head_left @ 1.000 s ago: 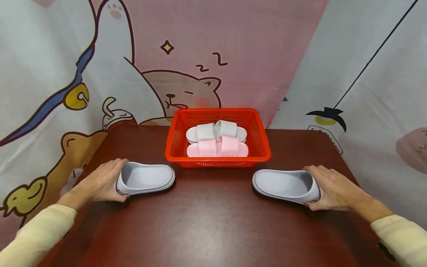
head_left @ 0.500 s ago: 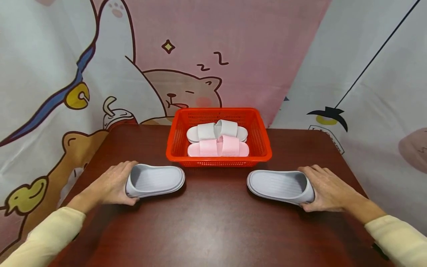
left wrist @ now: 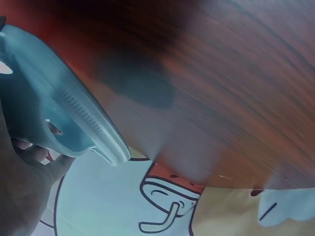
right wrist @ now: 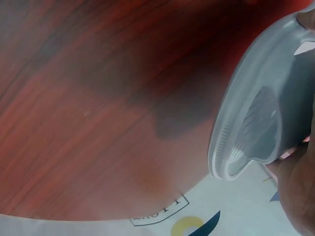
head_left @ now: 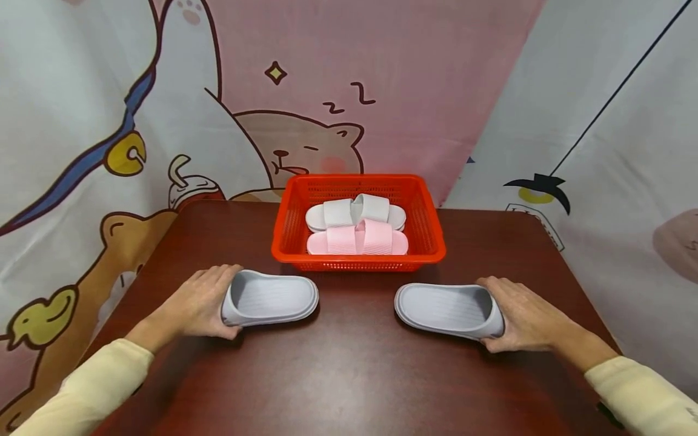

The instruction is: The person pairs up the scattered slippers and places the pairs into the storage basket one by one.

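Two grey slippers lie on the dark wooden table, toes pointing toward each other. My left hand grips the strap end of the left slipper. My right hand grips the strap end of the right slipper. The left wrist view shows the left slipper close up with my fingers curled under it. In the right wrist view, the right slipper fills the right side, held at its edge.
A red plastic basket stands at the back middle of the table, holding a white pair and a pink pair of slippers. Cartoon-printed cloth hangs behind and beside the table.
Both hands have slid their grey slippers inward along the table, toward the centre and each other. The basket has not moved.
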The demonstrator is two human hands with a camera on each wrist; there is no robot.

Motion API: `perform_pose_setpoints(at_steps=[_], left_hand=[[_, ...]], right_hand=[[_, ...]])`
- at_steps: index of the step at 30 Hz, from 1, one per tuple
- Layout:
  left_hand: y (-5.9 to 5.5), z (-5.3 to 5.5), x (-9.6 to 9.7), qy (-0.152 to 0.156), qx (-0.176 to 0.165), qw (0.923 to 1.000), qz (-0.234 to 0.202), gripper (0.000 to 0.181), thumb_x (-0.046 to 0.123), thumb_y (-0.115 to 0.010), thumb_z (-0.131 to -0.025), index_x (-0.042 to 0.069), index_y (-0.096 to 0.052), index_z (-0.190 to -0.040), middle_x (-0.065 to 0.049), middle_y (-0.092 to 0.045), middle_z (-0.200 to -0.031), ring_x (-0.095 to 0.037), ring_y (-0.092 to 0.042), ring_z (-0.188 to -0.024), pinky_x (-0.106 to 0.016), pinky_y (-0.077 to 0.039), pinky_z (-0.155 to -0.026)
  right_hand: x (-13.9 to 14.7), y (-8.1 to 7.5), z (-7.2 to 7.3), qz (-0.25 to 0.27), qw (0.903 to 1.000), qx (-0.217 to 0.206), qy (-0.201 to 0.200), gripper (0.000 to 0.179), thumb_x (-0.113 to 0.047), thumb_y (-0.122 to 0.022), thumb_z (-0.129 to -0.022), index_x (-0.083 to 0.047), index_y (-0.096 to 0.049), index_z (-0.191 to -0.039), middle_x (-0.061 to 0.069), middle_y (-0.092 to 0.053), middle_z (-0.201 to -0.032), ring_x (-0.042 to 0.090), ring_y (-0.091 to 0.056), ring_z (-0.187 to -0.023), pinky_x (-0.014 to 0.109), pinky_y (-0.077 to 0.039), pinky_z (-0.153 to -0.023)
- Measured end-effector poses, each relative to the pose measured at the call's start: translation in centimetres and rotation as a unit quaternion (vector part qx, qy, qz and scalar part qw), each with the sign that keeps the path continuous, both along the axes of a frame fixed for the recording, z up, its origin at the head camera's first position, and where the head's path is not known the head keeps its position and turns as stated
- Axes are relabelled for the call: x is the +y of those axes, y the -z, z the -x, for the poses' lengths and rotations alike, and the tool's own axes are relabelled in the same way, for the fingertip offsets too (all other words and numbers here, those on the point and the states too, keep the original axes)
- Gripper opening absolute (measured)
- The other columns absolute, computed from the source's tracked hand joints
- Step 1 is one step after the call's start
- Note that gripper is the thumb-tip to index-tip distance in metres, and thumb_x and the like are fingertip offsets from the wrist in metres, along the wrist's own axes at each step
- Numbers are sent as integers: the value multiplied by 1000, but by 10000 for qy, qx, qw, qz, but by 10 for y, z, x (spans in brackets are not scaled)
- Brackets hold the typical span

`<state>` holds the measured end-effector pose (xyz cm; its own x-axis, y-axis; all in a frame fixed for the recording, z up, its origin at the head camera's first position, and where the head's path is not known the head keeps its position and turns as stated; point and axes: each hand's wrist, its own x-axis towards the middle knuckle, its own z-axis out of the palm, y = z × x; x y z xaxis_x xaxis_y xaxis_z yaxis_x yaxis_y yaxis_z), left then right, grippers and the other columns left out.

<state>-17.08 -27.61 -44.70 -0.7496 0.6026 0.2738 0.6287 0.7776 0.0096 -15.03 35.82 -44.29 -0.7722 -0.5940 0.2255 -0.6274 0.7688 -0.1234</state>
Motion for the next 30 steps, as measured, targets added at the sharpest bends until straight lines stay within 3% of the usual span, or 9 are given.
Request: perform_pose_setpoints(at_steps=[10, 20, 30], left_hand=[[-5, -2, 17, 132, 83, 9999, -3, 117, 64, -87, -48, 2, -43, -137, -13, -58, -119, -31, -57, -106, -52, -49, -82], [-1, -3, 37, 350, 207, 9989, -237, 115, 64, -86, -46, 2, -47, -135, -10, -59, -116, -28, -57, -103, -49, -48, -82], [3, -8, 61, 429, 225, 9988, -95, 114, 66, -84, -51, 0, -48, -137, -12, -61, -119, -30, -58, -106, -51, -49, -87]], right_hand=[[-10, -2, -1, 1, 9997, 241, -89, 103, -55, -91, -52, -9, -49, -133, -3, -56, -114, 14, -52, -101, 45, -50, -79], [-20, -3, -1, 72, 9998, 115, -170, 101, -54, -90, -53, -10, -48, -133, -3, -56, -115, 13, -52, -100, 43, -50, -79], [-29, -6, -1, 45, 9995, 139, -282, 101, -55, -89, -52, -10, -49, -133, -4, -56, -112, 11, -52, -97, 39, -49, -76]])
